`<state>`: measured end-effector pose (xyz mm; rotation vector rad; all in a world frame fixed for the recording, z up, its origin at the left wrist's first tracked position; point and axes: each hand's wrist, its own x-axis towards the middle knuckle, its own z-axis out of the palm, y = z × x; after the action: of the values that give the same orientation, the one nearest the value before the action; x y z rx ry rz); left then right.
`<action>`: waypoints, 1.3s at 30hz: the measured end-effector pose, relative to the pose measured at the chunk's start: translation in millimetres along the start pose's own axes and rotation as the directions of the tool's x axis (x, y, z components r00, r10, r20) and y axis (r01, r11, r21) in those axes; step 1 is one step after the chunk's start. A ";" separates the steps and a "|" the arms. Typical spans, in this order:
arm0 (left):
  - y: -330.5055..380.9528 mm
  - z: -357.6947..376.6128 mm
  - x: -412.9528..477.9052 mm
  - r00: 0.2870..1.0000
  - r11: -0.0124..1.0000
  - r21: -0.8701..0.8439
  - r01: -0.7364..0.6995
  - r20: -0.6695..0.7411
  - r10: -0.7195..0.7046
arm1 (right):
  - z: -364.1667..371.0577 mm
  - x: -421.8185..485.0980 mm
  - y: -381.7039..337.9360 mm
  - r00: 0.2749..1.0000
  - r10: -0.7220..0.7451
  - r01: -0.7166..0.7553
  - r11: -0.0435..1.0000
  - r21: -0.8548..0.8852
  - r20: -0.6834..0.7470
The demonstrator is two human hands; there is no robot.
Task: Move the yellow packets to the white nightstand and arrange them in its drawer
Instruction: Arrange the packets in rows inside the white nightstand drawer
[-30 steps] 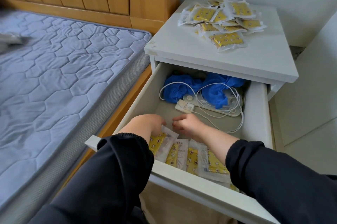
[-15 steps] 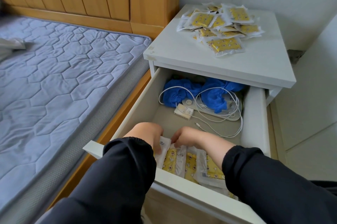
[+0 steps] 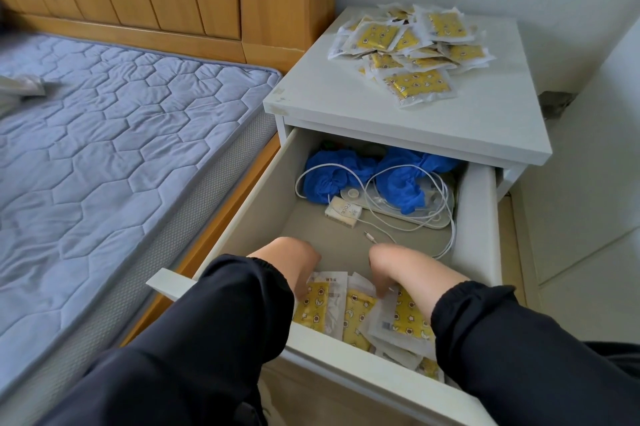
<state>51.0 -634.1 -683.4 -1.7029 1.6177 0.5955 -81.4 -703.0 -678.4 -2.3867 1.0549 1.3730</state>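
Reaching into the open drawer (image 3: 479, 217) of the white nightstand (image 3: 433, 127), the left hand (image 3: 294, 264) and right hand (image 3: 398, 269) press curled fingers onto yellow packets (image 3: 353, 311) standing in a row at the drawer's front; whether either grips one cannot be told. More packets (image 3: 414, 54) are heaped above the drawer, on the nightstand's top.

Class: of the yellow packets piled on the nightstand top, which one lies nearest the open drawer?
The front packet: it lies flat and fully uncovered at the pile's near edge, closest to the drawer. The others overlap behind it, toward the wall.
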 end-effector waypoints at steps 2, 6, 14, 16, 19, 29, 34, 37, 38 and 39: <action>0.7 -1.1 -0.2 1.000 1.000 0.014 -0.003 0.014 0.003 | 5.6 -3.5 1.3 1.000 -0.014 0.016 0.998 -0.067 0.025; -0.3 -2.4 -1.0 1.000 0.998 -0.069 -0.003 -0.004 0.003 | 14.6 0.1 4.3 0.995 0.102 -0.103 0.994 -0.045 -0.016; -1.3 -9.0 -6.5 0.999 0.984 -0.181 -0.001 -0.037 -0.005 | 32.4 -10.9 4.4 0.999 0.009 -0.008 1.000 -0.027 0.033; -3.2 -8.7 -6.7 1.000 0.982 -0.189 0.008 -0.020 -0.012 | 34.3 -14.1 3.6 0.999 -0.016 0.017 0.999 -0.045 0.030; -4.1 -9.9 -6.9 1.000 0.979 -0.204 0.009 -0.015 -0.013 | 35.8 -18.1 4.9 0.998 -0.057 0.053 0.995 -0.086 -0.038; -3.6 -16.4 -10.0 0.999 0.962 -0.273 0.009 -0.027 -0.018 | 38.2 -29.4 19.3 0.975 -0.170 0.164 0.985 -0.051 -0.140; -4.4 -16.4 -11.2 1.000 0.951 -0.310 0.016 -0.009 -0.020 | 33.5 -36.1 24.5 0.979 -0.136 0.158 0.978 0.136 -0.153; -4.8 -17.1 -11.1 1.000 0.945 -0.326 0.014 -0.012 -0.018 | 31.1 -37.8 25.5 0.982 -0.135 0.160 0.964 0.211 -0.130; -5.1 -17.3 -11.1 1.000 0.944 -0.329 0.015 -0.010 -0.019 | 30.6 -39.0 25.3 0.985 -0.141 0.159 0.966 0.203 -0.102; -5.3 -17.5 -10.8 1.000 0.944 -0.330 0.016 -0.006 -0.019 | 30.1 -40.0 25.2 0.987 -0.145 0.157 0.968 0.197 -0.075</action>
<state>52.5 -640.2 -663.1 -1.9588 1.5724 0.8921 -131.2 -687.4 -657.9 -2.3182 0.9541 1.0939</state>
